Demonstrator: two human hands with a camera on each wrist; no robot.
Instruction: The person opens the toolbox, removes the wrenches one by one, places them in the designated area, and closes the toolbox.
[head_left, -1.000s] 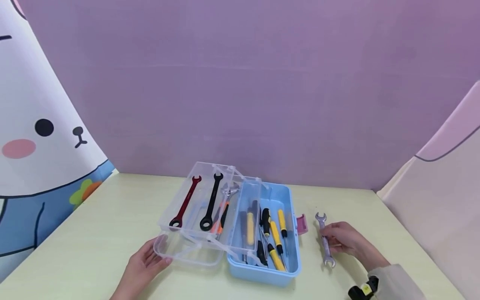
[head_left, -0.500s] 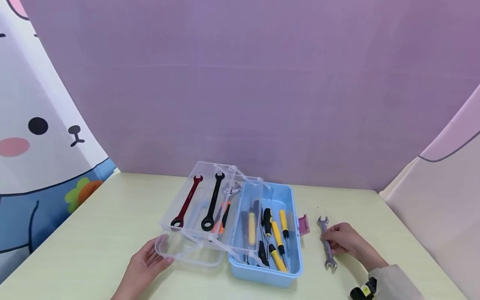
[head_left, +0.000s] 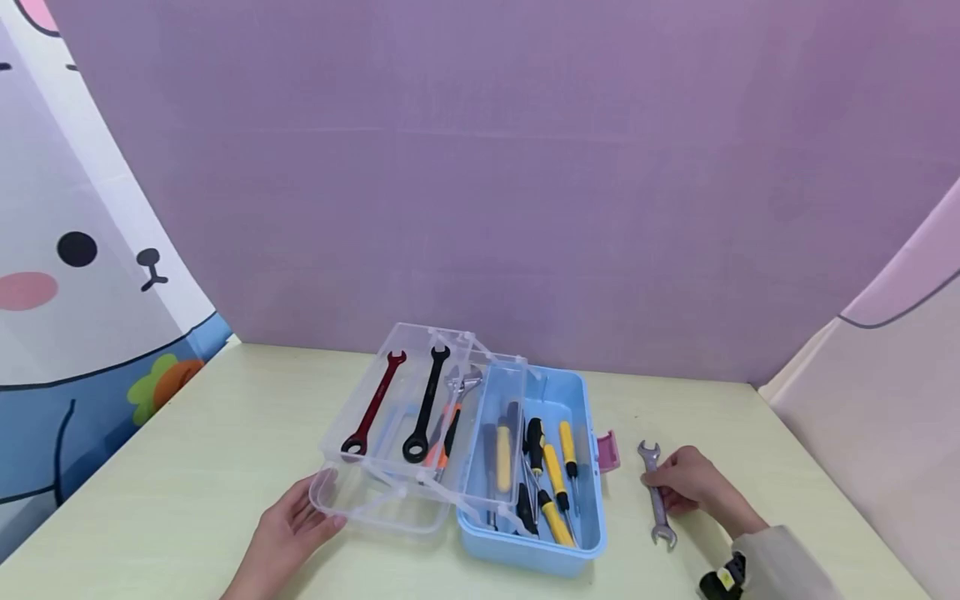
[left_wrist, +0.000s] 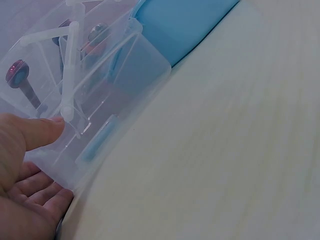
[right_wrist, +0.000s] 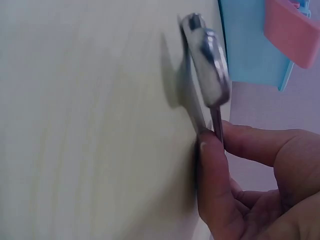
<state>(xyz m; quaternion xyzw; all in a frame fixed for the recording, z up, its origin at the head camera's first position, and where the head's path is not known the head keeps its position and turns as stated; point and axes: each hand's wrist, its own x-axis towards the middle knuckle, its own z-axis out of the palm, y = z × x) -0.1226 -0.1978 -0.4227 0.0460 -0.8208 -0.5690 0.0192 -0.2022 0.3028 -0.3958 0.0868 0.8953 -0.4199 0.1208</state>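
Between thumb and fingers my right hand point(head_left: 693, 483) pinches a silver double open-ended wrench point(head_left: 660, 510) by its shaft, close over the table to the right of the toolbox. In the right wrist view one wrench head point(right_wrist: 209, 67) points away from the fingertips, its shadow beside it. My left hand point(head_left: 285, 533) grips the near left corner of the clear toolbox lid point(head_left: 397, 510), thumb above and fingers at the outer edge. Seen through the clear plastic are a red combination wrench point(head_left: 373, 406), a black one point(head_left: 425, 408) and an orange-handled adjustable wrench point(head_left: 453, 417).
The blue toolbox point(head_left: 525, 546) stands open, with several yellow and black screwdrivers point(head_left: 555, 475) inside. A pink latch point(head_left: 608, 451) sticks out from its right side. A purple backdrop point(head_left: 480, 183) rises behind the pale table point(head_left: 277, 408).
My right hand, holding the silver wrench, has shifted slightly nearer and to the right, lower toward the table. My left hand stays at the lid corner.
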